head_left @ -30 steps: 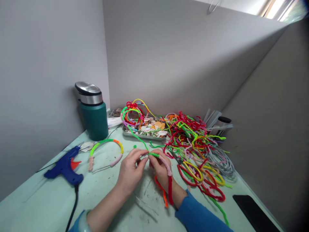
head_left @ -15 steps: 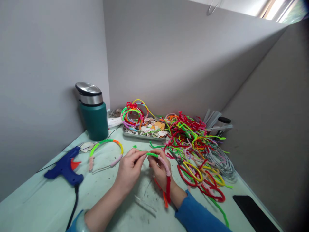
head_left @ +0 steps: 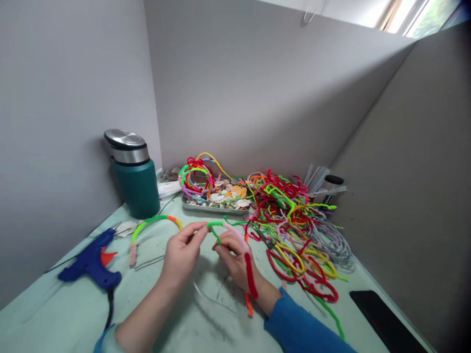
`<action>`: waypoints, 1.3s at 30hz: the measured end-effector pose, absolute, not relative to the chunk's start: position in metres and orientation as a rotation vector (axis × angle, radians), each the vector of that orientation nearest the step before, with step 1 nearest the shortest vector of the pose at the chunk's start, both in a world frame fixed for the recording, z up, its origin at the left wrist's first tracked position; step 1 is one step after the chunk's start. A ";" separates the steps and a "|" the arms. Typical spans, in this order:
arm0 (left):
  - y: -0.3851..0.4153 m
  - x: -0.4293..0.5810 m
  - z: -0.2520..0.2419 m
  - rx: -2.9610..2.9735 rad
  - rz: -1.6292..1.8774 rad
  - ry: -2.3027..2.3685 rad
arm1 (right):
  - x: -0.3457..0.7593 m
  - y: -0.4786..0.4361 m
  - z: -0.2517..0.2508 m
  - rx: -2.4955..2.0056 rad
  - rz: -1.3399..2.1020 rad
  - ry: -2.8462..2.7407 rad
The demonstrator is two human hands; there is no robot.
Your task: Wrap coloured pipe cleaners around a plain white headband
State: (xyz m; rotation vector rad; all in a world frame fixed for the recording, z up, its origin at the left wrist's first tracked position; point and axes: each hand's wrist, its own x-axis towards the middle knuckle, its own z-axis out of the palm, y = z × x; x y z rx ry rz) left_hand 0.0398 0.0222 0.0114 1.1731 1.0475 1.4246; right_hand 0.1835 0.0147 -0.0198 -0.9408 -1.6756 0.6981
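Note:
A curved band wrapped in pipe cleaner (head_left: 250, 275), green at its tip, then pink and red, arches over my right hand (head_left: 235, 262). My left hand (head_left: 184, 252) pinches the green tip between thumb and fingers. From the wrapping a loose green pipe cleaner end (head_left: 215, 234) hangs down to my right fingertips, which are closed on it. An orange piece (head_left: 249, 305) shows below my right wrist. Bare pale wire (head_left: 211, 296) curves from under my left hand over the table.
At left lie a blue glue gun (head_left: 90, 262) and a wrapped arch (head_left: 147, 223), before a green bottle (head_left: 135, 189). Behind my hands is a tin (head_left: 217, 210) of shell-like pieces. Tangled pipe cleaners (head_left: 279, 196), scissors (head_left: 289, 257), grey wire (head_left: 334, 245) and a black phone-like slab (head_left: 382, 318) lie right.
My hands have drawn apart, and a loose green end now shows between them. The band has tilted with its green tip up and left. The whole view has shifted slightly.

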 end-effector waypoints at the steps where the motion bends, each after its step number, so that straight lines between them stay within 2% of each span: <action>1: 0.025 0.038 0.011 1.067 1.418 1.022 | 0.184 0.015 -0.020 -0.951 0.722 -1.688; 8: 0.038 0.032 0.000 0.721 1.260 0.918 | 0.185 0.010 -0.023 -0.900 1.025 -1.768; 13: 0.038 0.033 -0.004 0.704 1.129 0.857 | 0.188 0.018 -0.026 -0.873 1.287 -1.459; 19: 0.036 0.032 -0.003 0.783 1.048 0.838 | 0.195 0.032 -0.031 -0.943 1.298 -1.160; 25: 0.036 0.033 -0.002 0.801 1.117 0.922 | 0.202 0.029 -0.021 -0.766 1.741 -1.144; 32: 0.035 0.034 -0.001 0.752 1.069 0.855 | 0.196 0.026 -0.024 -0.784 1.654 -1.409; 37: 0.033 0.038 -0.003 0.776 0.988 0.845 | 0.195 0.027 -0.021 -0.928 1.259 -1.276; 39: 0.031 0.040 -0.004 0.788 0.929 0.838 | 0.195 0.025 -0.017 -0.951 1.201 -1.303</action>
